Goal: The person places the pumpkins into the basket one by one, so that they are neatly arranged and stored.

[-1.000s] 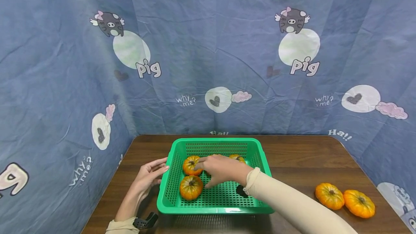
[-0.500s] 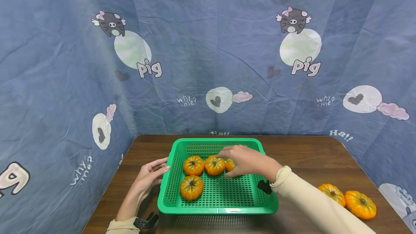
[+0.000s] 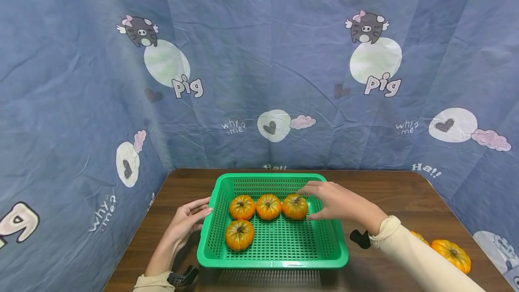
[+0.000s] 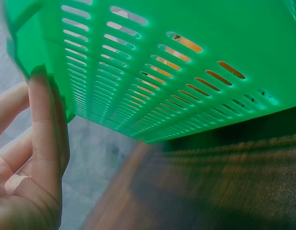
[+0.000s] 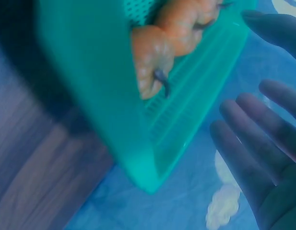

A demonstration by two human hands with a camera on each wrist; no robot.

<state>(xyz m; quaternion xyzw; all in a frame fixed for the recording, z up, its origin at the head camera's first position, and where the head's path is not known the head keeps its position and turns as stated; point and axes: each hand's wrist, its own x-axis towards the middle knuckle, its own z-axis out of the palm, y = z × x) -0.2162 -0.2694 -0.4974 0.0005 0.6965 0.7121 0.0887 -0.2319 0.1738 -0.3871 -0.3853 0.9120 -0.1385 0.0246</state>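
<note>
A green plastic basket (image 3: 271, 263) with slotted walls holds small orange pumpkins. Three of them, among them the left pumpkin (image 3: 242, 207), the middle pumpkin (image 3: 268, 207) and the right pumpkin (image 3: 294, 207), form a row toward the back. A fourth-corner front pumpkin (image 3: 239, 235) sits before the left one. My right hand (image 3: 334, 199), fingers spread and holding nothing, is over the basket's right side, fingertips close by the right pumpkin. My left hand (image 3: 187, 221) touches the basket's left rim; in the left wrist view its straight fingers (image 4: 44, 129) lie against the outer wall.
On the brown wooden table (image 3: 377, 193), to the right of the basket, lie two more pumpkins; one pumpkin (image 3: 452, 255) shows well, the other is mostly behind the right sleeve (image 3: 421, 253). A blue printed curtain (image 3: 243, 71) hangs behind and at the sides.
My right hand has moved right, from over the middle of the basket to its right side, uncovering the middle and right pumpkins. My left hand stays at the rim.
</note>
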